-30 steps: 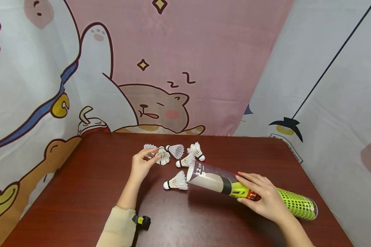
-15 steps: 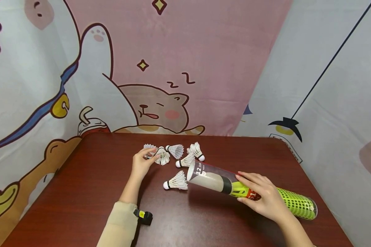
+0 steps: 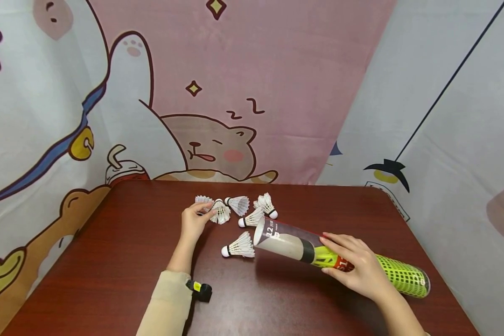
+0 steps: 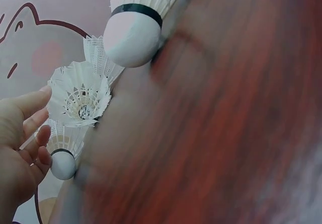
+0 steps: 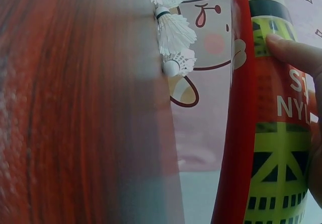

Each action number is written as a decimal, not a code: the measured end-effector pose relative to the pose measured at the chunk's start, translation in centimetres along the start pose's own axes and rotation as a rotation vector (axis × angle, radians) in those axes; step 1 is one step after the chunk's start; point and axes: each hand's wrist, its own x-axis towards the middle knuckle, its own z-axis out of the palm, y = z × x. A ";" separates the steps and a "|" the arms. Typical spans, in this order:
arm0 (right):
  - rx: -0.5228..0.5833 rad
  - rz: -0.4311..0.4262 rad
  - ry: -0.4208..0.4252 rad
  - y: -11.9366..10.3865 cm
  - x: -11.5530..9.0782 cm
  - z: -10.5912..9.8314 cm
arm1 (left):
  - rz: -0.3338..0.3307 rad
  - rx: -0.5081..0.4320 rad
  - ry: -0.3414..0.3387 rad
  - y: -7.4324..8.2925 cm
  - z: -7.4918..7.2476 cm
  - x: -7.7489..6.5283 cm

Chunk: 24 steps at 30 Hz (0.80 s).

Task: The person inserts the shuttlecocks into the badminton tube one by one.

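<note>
My left hand [image 3: 192,227] reaches into the group of white shuttlecocks at the back of the table, thumb and index fingertip right at the feathered skirt of one shuttlecock [image 3: 221,213]. In the left wrist view, a gap shows between those fingertips beside the skirt [image 4: 73,90], while the other fingers curl loosely near a second shuttlecock's white cork [image 4: 63,165]. My right hand [image 3: 358,267] grips a printed shuttlecock tube [image 3: 287,243] around its middle. The tube lies slanted, its mouth facing left and its yellow-green mesh-patterned end [image 3: 405,276] at the right.
One shuttlecock [image 3: 240,247] lies in front of the tube's mouth. Several others, such as one at the back [image 3: 238,205] and one at the right [image 3: 267,205], lie close together. A cartoon-printed cloth [image 3: 298,116] hangs behind the brown table [image 3: 122,261].
My left wrist and sleeve have shifted slightly right and forward, while its fingertips stay at the same shuttlecock. The right hand and the tube have barely moved.
</note>
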 end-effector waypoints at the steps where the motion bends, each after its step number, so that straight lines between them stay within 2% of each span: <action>1: 0.000 0.002 -0.001 0.0 0.0 0.0 | 0.000 0.010 0.004 0.0 0.0 0.0; 11: 0.001 -0.003 -0.001 0.0 0.0 0.0 | -0.051 0.079 0.023 0.0 0.2 0.0; 16: 0.000 -0.002 -0.006 0.0 0.0 0.0 | -0.040 0.120 0.049 -0.1 0.1 0.0; 24: 0.001 0.004 -0.015 0.0 0.0 0.0 | -0.026 0.120 0.077 0.0 -0.2 0.0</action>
